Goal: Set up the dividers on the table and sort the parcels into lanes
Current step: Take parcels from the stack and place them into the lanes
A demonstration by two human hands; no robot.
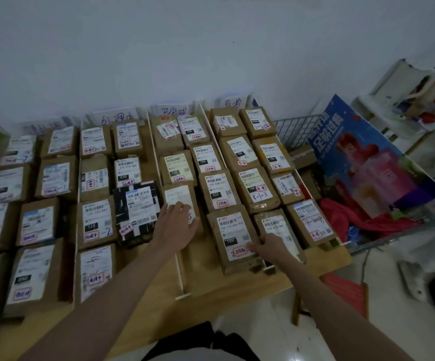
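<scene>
Sorting appears close to complete: white dividers (156, 155) stand upright along the wooden table (323, 256), and cardboard parcels (95, 175) fill the lanes in rows, each lane headed by a handwritten label card (173, 112) against the wall.

The left hand (177, 225) lies on a parcel with a white label (181, 204) in the third lane, fingers released and spread flat on its top. The right hand (268, 247) rests at the near corner of the parcel marked 150 (233, 237); its fingers appear to curl at that corner, but whether they grip it cannot be told.

Remaining work, as a judgement: squaring these two parcels into their rows. Bare table surface shows in front of the white-labelled parcel, between two dividers.

Clearance:
- The 150 parcel sits near the table's front edge; avoid pulling it nearer.
- The black parcel (138, 212) lies just beside the left hand, tilted.
- A wire basket (297, 126) holding a blue printed board (372, 162) stands beside the table on the right.
</scene>
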